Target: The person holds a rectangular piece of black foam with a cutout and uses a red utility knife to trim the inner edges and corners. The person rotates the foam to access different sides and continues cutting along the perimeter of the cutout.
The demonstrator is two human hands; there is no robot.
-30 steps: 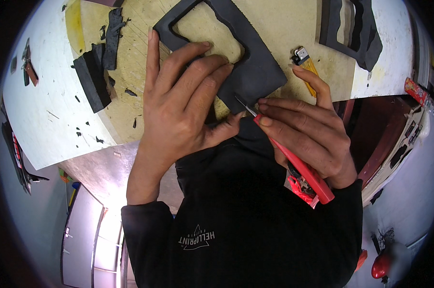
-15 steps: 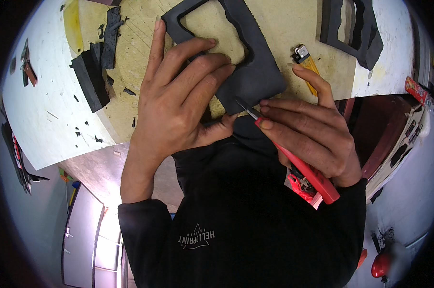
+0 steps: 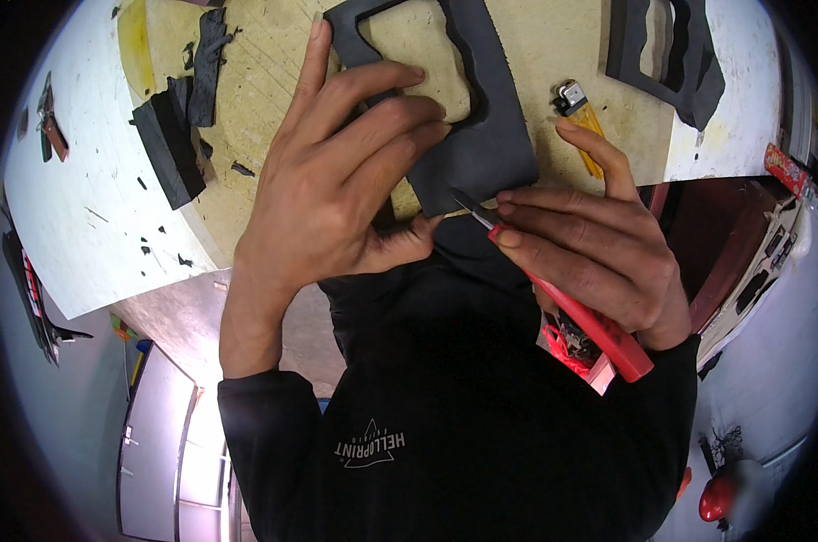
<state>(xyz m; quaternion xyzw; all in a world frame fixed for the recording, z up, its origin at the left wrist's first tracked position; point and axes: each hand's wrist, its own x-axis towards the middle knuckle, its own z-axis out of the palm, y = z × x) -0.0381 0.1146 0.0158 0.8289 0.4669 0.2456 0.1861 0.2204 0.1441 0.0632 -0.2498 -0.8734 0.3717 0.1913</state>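
Head view: dark grey frame piece (image 3: 495,155) held on yellowish work surface (image 3: 255,99) by left hand (image 3: 332,199), fingers spread over its left side, thumb set at near edge. Red-handled knife (image 3: 590,323) gripped in right hand (image 3: 603,262), blade (image 3: 471,206) placed at piece's near end; depth cannot be told. Yellow lighter (image 3: 584,134) seen just beside raised finger; second cut-out piece (image 3: 695,102) seen farther right. Dark scraps (image 3: 169,149) strewn at left.

Dark open-centred frame (image 3: 483,155), slanted red knife (image 3: 599,327)

Inverted lettering (image 3: 370,445) on black top (image 3: 517,434), blurred print (image 3: 780,161) on red strip (image 3: 793,180)
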